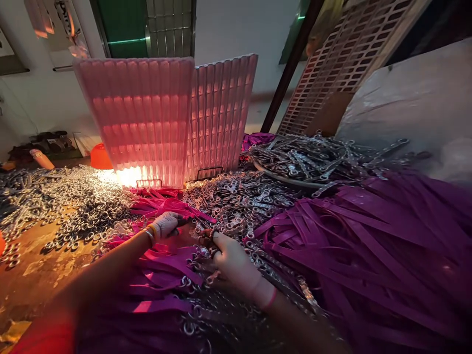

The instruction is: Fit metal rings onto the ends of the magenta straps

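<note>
My left hand [167,225], in a white glove with dark fingertips, is closed in a pinch beside flat purple straps [164,263]. Facing it, my right hand [234,263] also wears a white glove, and its darkened fingers are pinched together over the metal pieces. What either hand holds is too small and dark to make out. Between and behind the hands lies a heap of short silver chain pieces [239,194] with rings at their ends. Several straps in front of me have metal rings [190,325] at their ends.
A large pile of purple straps [350,236] spreads on the right. Behind it a shallow round tray [283,182] is heaped with chains. Two upright ribbed plastic panels [143,113] screen a bright lamp. More metal links [88,211] cover the wooden table [40,246] at left.
</note>
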Tool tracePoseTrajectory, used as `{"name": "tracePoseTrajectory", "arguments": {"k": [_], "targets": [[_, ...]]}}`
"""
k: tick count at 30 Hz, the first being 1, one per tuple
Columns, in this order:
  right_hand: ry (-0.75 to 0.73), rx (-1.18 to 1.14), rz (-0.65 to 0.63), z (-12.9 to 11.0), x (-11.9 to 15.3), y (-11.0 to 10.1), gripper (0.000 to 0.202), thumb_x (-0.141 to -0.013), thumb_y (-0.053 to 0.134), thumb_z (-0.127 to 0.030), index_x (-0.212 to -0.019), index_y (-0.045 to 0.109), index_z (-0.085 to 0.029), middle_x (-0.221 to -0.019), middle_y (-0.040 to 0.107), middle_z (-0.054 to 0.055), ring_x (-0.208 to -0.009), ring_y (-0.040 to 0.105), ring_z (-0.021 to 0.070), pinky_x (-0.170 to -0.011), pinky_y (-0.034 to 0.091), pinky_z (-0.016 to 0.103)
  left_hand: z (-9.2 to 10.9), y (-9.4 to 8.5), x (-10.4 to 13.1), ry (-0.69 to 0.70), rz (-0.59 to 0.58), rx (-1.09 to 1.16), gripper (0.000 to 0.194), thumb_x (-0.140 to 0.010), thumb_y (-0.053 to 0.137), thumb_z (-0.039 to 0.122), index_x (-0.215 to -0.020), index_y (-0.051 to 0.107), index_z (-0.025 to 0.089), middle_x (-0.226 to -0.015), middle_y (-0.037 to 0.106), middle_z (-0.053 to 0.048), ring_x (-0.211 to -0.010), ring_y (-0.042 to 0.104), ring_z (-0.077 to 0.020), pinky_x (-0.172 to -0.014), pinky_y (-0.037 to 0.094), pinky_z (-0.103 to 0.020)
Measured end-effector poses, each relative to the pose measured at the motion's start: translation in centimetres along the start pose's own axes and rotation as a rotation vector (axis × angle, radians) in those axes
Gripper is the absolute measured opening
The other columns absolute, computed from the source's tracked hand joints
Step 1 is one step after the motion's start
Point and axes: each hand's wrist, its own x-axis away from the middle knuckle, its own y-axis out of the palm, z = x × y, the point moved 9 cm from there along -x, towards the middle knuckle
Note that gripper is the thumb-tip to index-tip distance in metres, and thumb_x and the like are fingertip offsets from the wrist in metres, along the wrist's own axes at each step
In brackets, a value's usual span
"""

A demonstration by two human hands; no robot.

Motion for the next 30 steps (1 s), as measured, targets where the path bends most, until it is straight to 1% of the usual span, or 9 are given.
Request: {"name": "tracePoseTrajectory", "arguments": {"k": [3,6,12,14,17,18,23,26,30], "targets": [[-0.024,-0.026,-0.004,-1.6,-0.5,-0.1,0.04,-0.075,0.042,-0.001,-0.1,0.068,-0.018,-0.095,0.073,0.006,-0.083,0.063,0.018,-0.073,0.042,0.024,1.1,-0.6,2.7,-0.025,-0.033,0.091,0.034,-0.085,0.061,0.046,-0.088,0.063,0.013,-0.053,0.051,0.004,-0.035,0.038,-0.0052,-0.035,0.026,-0.018],[-0.014,0.111,-0.027,-3.1,-0.9,-0.1,0.032,-0.078,0.044,-0.005,-0.095,0.068,-0.016,-0.096,0.073,0.009,-0.086,0.064,0.0192,-0.073,0.041,0.026,2.0,-0.2,6.1,-0.003,-0.067,0.178,0.037,-0.084,0.058,0.051,-0.091,0.061,0.014,-0.062,0.054,0.003,-0.037,0.039,-0.0043,-0.036,0.029,-0.017],[-0.083,0.391,-0.095,-6.5,0.3,0.7,0.029,-0.082,0.045,-0.008,-0.1,0.067,-0.015,-0.102,0.072,0.012,-0.092,0.066,0.0217,-0.075,0.04,0.029,3.1,1.4,11.9,0.036,-0.152,0.151,0.036,-0.089,0.049,0.049,-0.073,0.053,0.017,-0.051,0.045,0.004,-0.037,0.036,-0.007,-0.036,0.027,-0.019],[-0.102,0.44,-0.109,-7.2,0.9,1.1,0.027,-0.083,0.046,-0.009,-0.099,0.067,-0.015,-0.103,0.071,0.013,-0.091,0.066,0.0226,-0.074,0.041,0.029,3.8,1.5,12.6,0.117,-0.164,-0.002,0.029,-0.087,0.05,0.038,-0.069,0.054,0.017,-0.054,0.049,0.002,-0.043,0.04,-0.0081,-0.041,0.03,-0.02],[-0.088,0.472,-0.125,-7.4,1.6,1.5,0.027,-0.083,0.046,-0.009,-0.099,0.066,-0.014,-0.103,0.07,0.015,-0.092,0.066,0.0235,-0.074,0.041,0.03,5.2,1.6,13.1,0.352,-0.13,-0.272,0.016,-0.079,0.053,0.021,-0.066,0.059,0.015,-0.065,0.059,-0.003,-0.058,0.047,-0.0107,-0.052,0.034,-0.021],[-0.07,0.47,-0.128,-7.3,1.8,1.5,0.028,-0.083,0.045,-0.008,-0.1,0.066,-0.014,-0.104,0.07,0.015,-0.093,0.065,0.0235,-0.075,0.041,0.03,5.1,1.7,13.1,0.371,-0.135,-0.304,0.014,-0.078,0.053,0.019,-0.068,0.06,0.014,-0.067,0.061,-0.003,-0.06,0.048,-0.0111,-0.054,0.034,-0.021],[-0.047,0.436,-0.247,-7.2,2.2,2.0,0.031,-0.08,0.046,-0.005,-0.104,0.062,-0.014,-0.107,0.07,0.013,-0.096,0.066,0.0228,-0.075,0.041,0.028,1.8,1.6,13.5,0.107,-0.143,-0.051,0.026,-0.086,0.051,0.033,-0.08,0.065,0.012,-0.06,0.055,0.0,-0.048,0.042,-0.0079,-0.046,0.031,-0.019],[-0.021,0.468,-0.297,-7.2,2.2,2.2,0.03,-0.08,0.048,-0.007,-0.104,0.063,-0.015,-0.099,0.073,0.013,-0.092,0.068,0.0249,-0.068,0.039,0.03,2.0,1.7,14.4,0.12,-0.11,0.021,0.031,-0.087,0.054,0.039,-0.081,0.067,0.011,-0.064,0.058,-0.001,-0.051,0.043,-0.0075,-0.047,0.033,-0.019],[-0.065,0.509,-0.353,-7.1,2.8,3.6,0.026,-0.079,0.051,-0.012,-0.101,0.065,-0.014,-0.091,0.074,0.014,-0.084,0.069,0.0258,-0.063,0.036,0.03,2.7,2.1,15.0,0.191,-0.12,-0.095,0.026,-0.087,0.051,0.029,-0.072,0.063,0.012,-0.064,0.058,-0.001,-0.056,0.045,-0.0083,-0.052,0.034,-0.019]]}}
